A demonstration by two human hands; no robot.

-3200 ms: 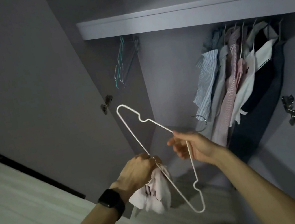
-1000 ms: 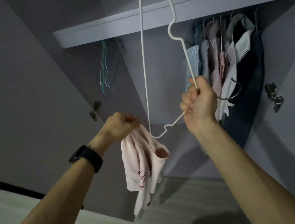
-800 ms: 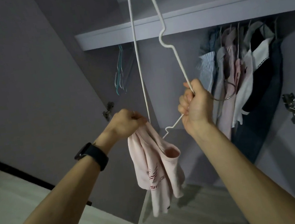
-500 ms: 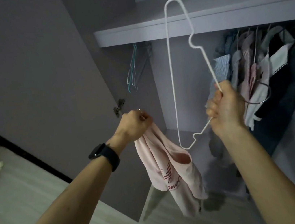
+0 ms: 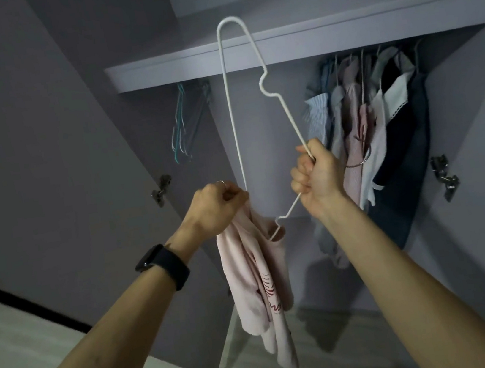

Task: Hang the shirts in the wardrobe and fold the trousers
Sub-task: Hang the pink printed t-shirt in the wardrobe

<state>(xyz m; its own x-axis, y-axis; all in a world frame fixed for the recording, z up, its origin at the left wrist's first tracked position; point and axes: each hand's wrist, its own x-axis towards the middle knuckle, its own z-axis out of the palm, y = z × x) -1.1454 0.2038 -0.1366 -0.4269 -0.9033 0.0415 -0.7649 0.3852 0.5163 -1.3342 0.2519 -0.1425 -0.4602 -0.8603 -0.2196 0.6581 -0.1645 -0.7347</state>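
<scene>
L hand (image 5: 216, 209), centre frame, grips a limp pale-pink cotton shirt (image 5: 257, 275) by its bunched neck. R hand (image 5: 318, 176) fists the white wire hanger (image 5: 231, 107) near its hook, lower tip seemingly just inside the opening. Risk: tip snags fabric or slips out, shirt drops. Further back, the crowded hung shirts (image 5: 375, 121) upper right could catch the hook.

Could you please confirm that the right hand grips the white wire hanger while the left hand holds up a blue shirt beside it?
Not quite: the shirt held by the left hand is pale pink, not blue, as the head view shows. The rest stands: the right hand grips the white wire hanger, and the left hand holds the shirt up beside it.
</scene>
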